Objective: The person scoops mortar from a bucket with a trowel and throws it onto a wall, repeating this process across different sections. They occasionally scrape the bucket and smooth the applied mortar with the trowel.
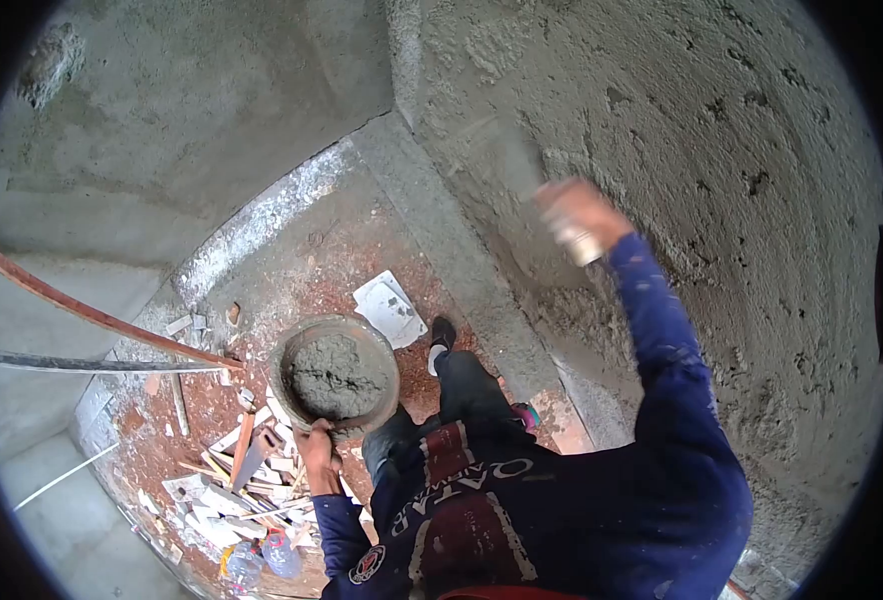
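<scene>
1. Round pan point(335, 375) full of grey mortar, centre of frame, held out above the rubble-strewn floor point(292, 250).
2. Left hand point(316, 448) closed on the pan's near rim, fingers wrapped over the edge, gripping it.
3. Right hand point(579, 213) raised to the right, up against the rough plastered wall point(722, 180); blurred, appears closed round a small tool, cannot tell which tool.
4. Blue sleeve point(662, 340) runs from the right hand down to the torso at the near edge.
5. White flat sheet point(390, 308) on the floor just beyond the pan.
6. Tile scraps and wood offcuts point(232, 480) heaped near left, below the pan.
7. Plastic bottles point(262, 558) at the near edge of that heap.
8. Long reddish bar point(92, 312) slants in from the far left toward the pan.
</scene>
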`<state>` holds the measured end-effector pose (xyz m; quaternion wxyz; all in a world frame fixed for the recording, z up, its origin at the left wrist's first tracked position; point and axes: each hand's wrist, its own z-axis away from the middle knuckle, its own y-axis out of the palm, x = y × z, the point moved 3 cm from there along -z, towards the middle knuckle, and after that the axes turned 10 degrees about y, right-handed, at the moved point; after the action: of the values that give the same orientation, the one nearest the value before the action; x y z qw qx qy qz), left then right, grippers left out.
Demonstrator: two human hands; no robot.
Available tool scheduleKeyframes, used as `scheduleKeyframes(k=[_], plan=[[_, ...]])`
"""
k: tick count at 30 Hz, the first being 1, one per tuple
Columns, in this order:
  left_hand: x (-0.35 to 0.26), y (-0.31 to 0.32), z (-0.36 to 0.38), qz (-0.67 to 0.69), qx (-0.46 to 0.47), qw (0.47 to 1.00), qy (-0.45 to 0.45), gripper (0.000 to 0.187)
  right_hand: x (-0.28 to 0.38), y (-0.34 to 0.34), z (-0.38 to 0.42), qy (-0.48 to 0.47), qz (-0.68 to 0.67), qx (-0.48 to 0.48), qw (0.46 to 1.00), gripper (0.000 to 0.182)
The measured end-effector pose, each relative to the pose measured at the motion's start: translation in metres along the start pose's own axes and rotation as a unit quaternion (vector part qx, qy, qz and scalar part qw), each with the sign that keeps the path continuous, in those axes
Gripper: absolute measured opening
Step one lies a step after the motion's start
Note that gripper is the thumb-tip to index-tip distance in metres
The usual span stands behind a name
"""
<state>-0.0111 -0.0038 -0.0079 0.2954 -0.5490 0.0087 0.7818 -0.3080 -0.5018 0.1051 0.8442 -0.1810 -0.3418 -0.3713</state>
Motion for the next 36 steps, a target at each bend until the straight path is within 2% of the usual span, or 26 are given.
scheduleKeyframes(k=[1,2,3,4,5,6,7,9,10,11,12,14,16,17,19,20,21,22,23,24,25,29,31,33,35,36], plan=[[0.001,-0.001,0.002,0.004,0.000,1.000,-0.002,0.038,0.028,-0.040,0.032,-0.124,-0.004,-0.014,0.992,0.037],[0.000,0.003,0.003,0.007,0.010,0.999,-0.032,0.035,0.101,-0.007,0.121,-0.071,0.091,-0.208,0.971,0.032],[0.000,-0.003,0.010,-0.001,0.020,0.997,-0.068,0.032,0.136,0.030,0.187,-0.098,0.063,-0.376,0.919,0.032],[-0.005,0.000,0.012,-0.005,0.016,0.993,-0.114,0.030,0.148,0.048,0.226,-0.129,0.108,-0.351,0.921,0.034],[0.017,-0.002,0.003,0.069,0.060,0.993,-0.079,0.032,0.149,0.062,0.250,-0.166,0.147,-0.331,0.917,0.037],[0.015,0.000,0.003,0.066,0.066,0.994,-0.057,0.027,0.138,0.074,0.257,-0.166,0.142,-0.337,0.916,0.037],[0.009,0.007,0.004,0.066,0.072,0.994,-0.039,0.022,0.130,0.094,0.257,-0.175,0.222,-0.296,0.912,0.037],[-0.034,0.011,0.013,-0.063,0.172,0.980,-0.075,0.017,0.087,0.127,0.238,-0.169,0.362,-0.202,0.894,0.042],[-0.004,0.014,-0.005,-0.146,0.202,0.966,-0.066,0.022,0.053,0.143,0.214,-0.236,0.474,-0.169,0.831,0.041],[0.030,0.010,-0.020,-0.231,0.231,0.943,-0.062,0.029,0.019,0.163,0.195,-0.185,0.543,-0.152,0.805,0.036],[0.011,0.010,-0.014,-0.210,0.237,0.948,-0.032,0.034,-0.015,0.185,0.180,-0.134,0.608,-0.135,0.771,0.032],[-0.004,0.019,-0.009,-0.181,0.253,0.950,0.002,0.039,-0.077,0.222,0.158,-0.134,0.728,-0.170,0.651,0.025],[-0.015,0.023,-0.011,-0.088,0.283,0.913,0.279,0.049,-0.118,0.251,0.139,-0.154,0.769,-0.153,0.602,0.021],[-0.013,0.021,-0.008,-0.091,0.293,0.911,0.275,0.049,-0.143,0.260,0.138,-0.144,0.767,-0.153,0.606,0.021],[-0.022,0.022,-0.006,-0.115,0.311,0.868,0.369,0.056,-0.183,0.279,0.133,-0.190,0.733,-0.131,0.640,0.023],[-0.018,0.023,-0.010,-0.114,0.309,0.868,0.372,0.056,-0.210,0.290,0.122,-0.112,0.648,-0.080,0.749,0.025],[-0.011,0.021,-0.012,-0.101,0.284,0.849,0.434,0.048,-0.235,0.309,0.121,-0.030,0.543,-0.023,0.839,0.027],[-0.007,0.018,-0.011,-0.087,0.259,0.827,0.492,0.039,-0.239,0.332,0.133,-0.034,0.502,-0.040,0.863,0.028],[-0.013,0.015,-0.007,-0.087,0.255,0.828,0.492,0.039,-0.239,0.347,0.143,-0.041,0.462,-0.055,0.884,0.029],[-0.014,0.004,0.000,-0.067,0.309,0.894,0.318,0.037,-0.241,0.354,0.154,-0.039,0.461,-0.048,0.885,0.029],[-0.009,-0.007,0.005,-0.045,0.349,0.927,0.133,0.035,-0.236,0.357,0.163,-0.063,0.434,-0.080,0.895,0.028],[0.022,-0.030,-0.001,0.040,0.338,0.939,0.050,0.032,-0.212,0.348,0.208,-0.130,0.405,-0.160,0.891,0.029],[0.032,-0.038,0.006,0.124,0.315,0.941,-0.010,0.034,-0.228,0.339,0.210,-0.127,0.429,-0.162,0.880,0.030],[0.026,-0.042,0.014,0.111,0.316,0.942,-0.001,0.032,-0.256,0.333,0.194,-0.147,0.460,-0.173,0.858,0.031],[0.013,-0.043,0.021,-0.034,0.292,0.956,0.011,0.026,-0.248,0.328,0.190,-0.136,0.499,-0.167,0.839,0.031],[0.021,-0.045,0.016,-0.032,0.290,0.956,0.013,0.026,-0.245,0.328,0.190,-0.118,0.533,-0.161,0.822,0.031]])
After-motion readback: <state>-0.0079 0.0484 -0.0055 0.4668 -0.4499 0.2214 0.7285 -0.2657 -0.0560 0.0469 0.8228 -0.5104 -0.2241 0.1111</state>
